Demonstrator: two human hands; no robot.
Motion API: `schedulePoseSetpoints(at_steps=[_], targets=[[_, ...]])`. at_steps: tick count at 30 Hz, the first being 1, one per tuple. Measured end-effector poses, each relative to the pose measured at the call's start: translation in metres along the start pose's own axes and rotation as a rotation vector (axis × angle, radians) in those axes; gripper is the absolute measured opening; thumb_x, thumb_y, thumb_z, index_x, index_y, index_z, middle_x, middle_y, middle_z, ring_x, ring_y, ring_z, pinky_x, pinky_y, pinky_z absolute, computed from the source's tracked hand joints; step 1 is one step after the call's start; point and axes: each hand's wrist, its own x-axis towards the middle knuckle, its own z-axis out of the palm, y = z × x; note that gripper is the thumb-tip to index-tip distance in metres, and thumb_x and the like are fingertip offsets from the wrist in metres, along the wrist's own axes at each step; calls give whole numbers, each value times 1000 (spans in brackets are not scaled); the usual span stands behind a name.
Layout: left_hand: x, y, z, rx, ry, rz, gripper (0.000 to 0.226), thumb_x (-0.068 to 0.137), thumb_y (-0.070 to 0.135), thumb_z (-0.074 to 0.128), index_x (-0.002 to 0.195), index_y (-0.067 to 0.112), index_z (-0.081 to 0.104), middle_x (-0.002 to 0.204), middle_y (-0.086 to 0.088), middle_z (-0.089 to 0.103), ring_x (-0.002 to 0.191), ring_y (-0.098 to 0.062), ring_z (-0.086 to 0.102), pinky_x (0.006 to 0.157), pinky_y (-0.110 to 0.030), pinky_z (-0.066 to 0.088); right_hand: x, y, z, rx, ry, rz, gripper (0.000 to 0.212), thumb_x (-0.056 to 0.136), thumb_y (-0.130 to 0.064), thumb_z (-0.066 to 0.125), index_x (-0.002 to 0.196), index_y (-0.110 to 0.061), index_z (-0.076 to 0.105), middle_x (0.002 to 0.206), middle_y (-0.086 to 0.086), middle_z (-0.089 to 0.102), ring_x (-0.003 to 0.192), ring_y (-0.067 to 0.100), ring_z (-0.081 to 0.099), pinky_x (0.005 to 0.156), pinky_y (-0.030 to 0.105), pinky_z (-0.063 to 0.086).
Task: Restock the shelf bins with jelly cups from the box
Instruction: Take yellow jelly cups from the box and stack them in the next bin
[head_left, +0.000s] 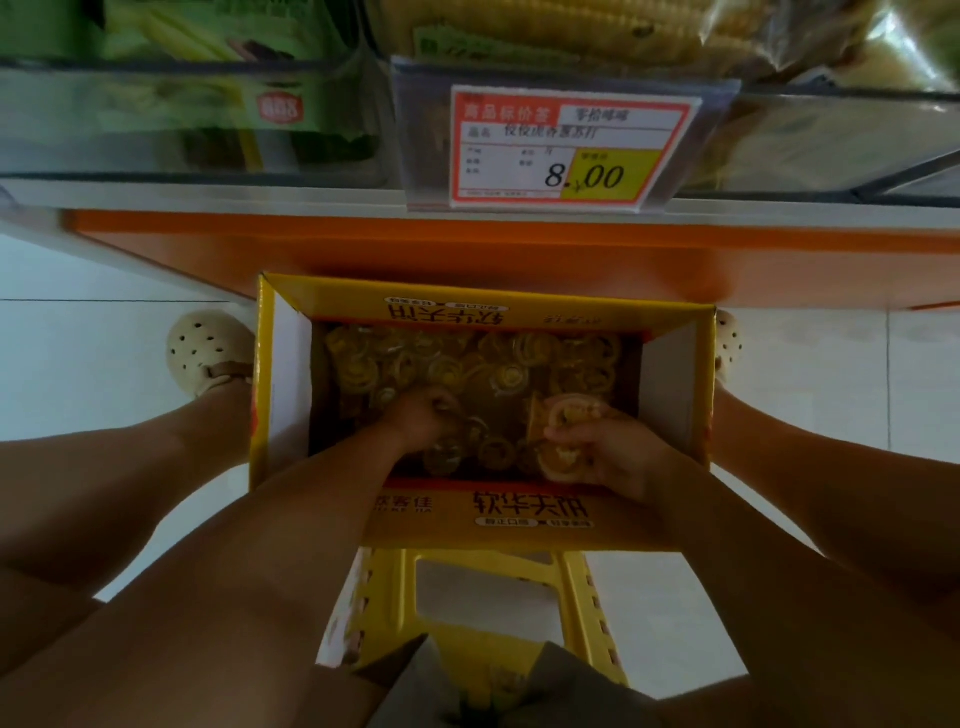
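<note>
Jelly cups (467, 364) fill the box (483, 312); right hand (597, 447) clutches several, left hand (421, 410) curls around more. Overfull fists could spill cups onto the floor (104, 364).

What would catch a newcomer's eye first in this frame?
Probably the open yellow cardboard box at centre, on the floor below the orange shelf edge, with clear yellow jelly cups inside and both hands in it. The right hand clutches several cups; the left hand is closing on others. Above, a red-and-yellow price tag reads 8.00.
</note>
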Motion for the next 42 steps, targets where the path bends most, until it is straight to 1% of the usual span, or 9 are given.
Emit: schedulePoseSetpoints(at_steps=[4, 8, 14, 17, 20, 26, 31, 37, 42], targets=[[-24, 24, -17, -179, -135, -24, 11, 90, 19, 66, 101, 23, 68, 103, 3, 66, 92, -13, 64, 66, -18, 50, 0, -1, 5, -25, 10, -1, 46, 79, 5, 69, 119, -17, 62, 121, 14, 63, 108, 30, 62, 67, 43, 60], [-51, 45, -31, -323, -182, -52, 13, 94, 24, 60, 106, 22, 65, 116, -6, 60, 102, -22, 62, 68, -25, 54, -10, -4, 15, -89, 21, -28, 58, 73, 1, 76, 125, -19, 59, 125, 16, 60, 109, 34, 62, 71, 48, 59], [-102, 59, -33, -536, -267, -77, 23, 93, 15, 48, 114, 19, 58, 123, -18, 54, 99, -31, 63, 75, -43, 59, -45, -8, 46, -175, -108, -200, 46, 75, 1, 74, 113, -23, 63, 115, 12, 62, 110, 34, 60, 82, 52, 55], [-127, 66, -33, -579, -292, -58, 34, 90, 31, 62, 123, 26, 61, 133, -15, 55, 108, -32, 64, 76, -44, 58, -69, -5, 60, -195, -153, -280, 42, 77, 2, 73, 109, -24, 65, 116, 12, 62, 111, 34, 59, 78, 47, 55], [-151, 75, -38, -581, -293, -8, 56, 71, 41, 76, 125, 31, 61, 134, -5, 54, 115, -30, 60, 81, -45, 58, -92, -3, 65, -211, -208, -344, 47, 76, 0, 73, 114, -27, 64, 122, 10, 61, 114, 32, 59, 78, 46, 56], [-192, 97, -44, -551, -236, 82, 25, 91, 21, 64, 114, 27, 66, 125, -9, 58, 110, -28, 64, 82, -44, 59, -129, -13, 67, -187, -204, -477, 42, 88, -4, 64, 122, -28, 59, 125, 10, 58, 113, 31, 59, 85, 51, 55], [-217, 113, -50, -618, -163, 184, 21, 93, 13, 59, 111, 23, 65, 114, -6, 61, 90, -20, 72, 71, -39, 60, -153, -22, 76, -171, -154, -514, 32, 96, -31, 49, 127, -27, 53, 124, 12, 59, 112, 33, 60, 79, 44, 55], [-249, 134, -62, -587, -140, 319, 33, 85, 18, 70, 116, 28, 66, 123, -6, 62, 103, -26, 69, 75, -41, 60, -191, -39, 79, -250, 1, -781, 34, 86, -33, 68, 119, -27, 60, 115, 0, 68, 106, 18, 64, 93, 40, 50], [-285, 172, -75, -472, -133, 460, 50, 74, 16, 79, 119, 29, 63, 114, -5, 68, 93, -21, 72, 74, -42, 60, -240, -62, 97, -225, 16, -969, 26, 85, -25, 70, 110, -18, 64, 106, 1, 71, 99, 18, 68, 83, 36, 54]])
